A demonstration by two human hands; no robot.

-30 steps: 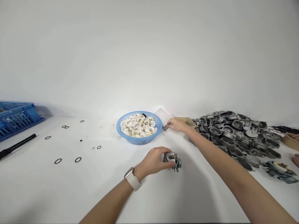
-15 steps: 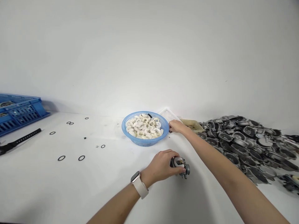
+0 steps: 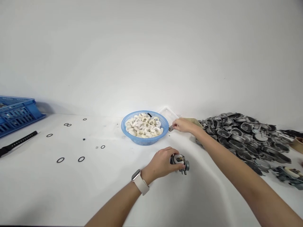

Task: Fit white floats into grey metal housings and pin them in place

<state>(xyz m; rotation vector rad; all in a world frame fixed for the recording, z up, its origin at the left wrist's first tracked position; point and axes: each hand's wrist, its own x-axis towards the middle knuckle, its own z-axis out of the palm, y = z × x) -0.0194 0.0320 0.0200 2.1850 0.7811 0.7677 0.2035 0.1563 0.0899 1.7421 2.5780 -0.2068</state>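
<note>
My left hand, a watch on its wrist, is closed around a carburetor. This small grey metal body has a white float on its upper side and is held at the table surface. Farther back, my right hand has its fingertips pinched together beside a white plastic tray. Small metal pins lie by the fingertips; what sits inside the pinch is too small to make out. Left of that hand stands a blue basket full of white ring-shaped floats.
Grey metal bowls form a large heap at right, with a beige tray partly behind my right hand. Another carburetor lies at far right, near a partly visible hand. Black rubber rings, a black strap and a blue crate occupy the left.
The view has shifted slightly. My right hand has edged right along the white tray, fingertips still together. My left hand keeps its hold on the carburetor.
</note>
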